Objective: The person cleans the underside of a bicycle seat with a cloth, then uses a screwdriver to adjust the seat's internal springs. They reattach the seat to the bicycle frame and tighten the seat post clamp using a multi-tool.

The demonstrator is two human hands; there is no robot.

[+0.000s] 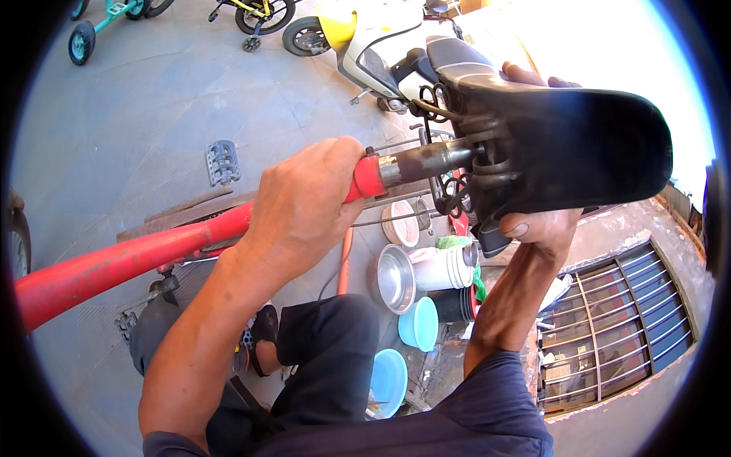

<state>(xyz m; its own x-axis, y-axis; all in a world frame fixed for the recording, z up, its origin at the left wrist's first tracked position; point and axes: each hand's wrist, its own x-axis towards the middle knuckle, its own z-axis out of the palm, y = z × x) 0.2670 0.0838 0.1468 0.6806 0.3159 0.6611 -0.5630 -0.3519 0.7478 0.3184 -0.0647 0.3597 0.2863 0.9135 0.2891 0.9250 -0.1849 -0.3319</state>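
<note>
My left hand (308,202) is wrapped around the red bicycle frame tube (145,251), close to its upper end. Out of the tube's collar comes a worn metal seat post (430,161), bearing a black bicycle saddle (586,148) with coil springs (457,194) under it. My right hand (544,227) grips the saddle from its far side. Its thumb presses on the near edge, while fingertips show past the opposite edge; the palm is hidden. A bicycle pedal (221,162) is visible beyond the tube, and part of a rear rack lies behind the post.
Blue basins (418,324), a metal bowl (396,279) and white buckets (445,268) stand near my right knee. A barred window (617,320) is at right. Farther off are a white and yellow scooter (381,57), a yellow bicycle (259,14) and a teal wheeled frame (99,23).
</note>
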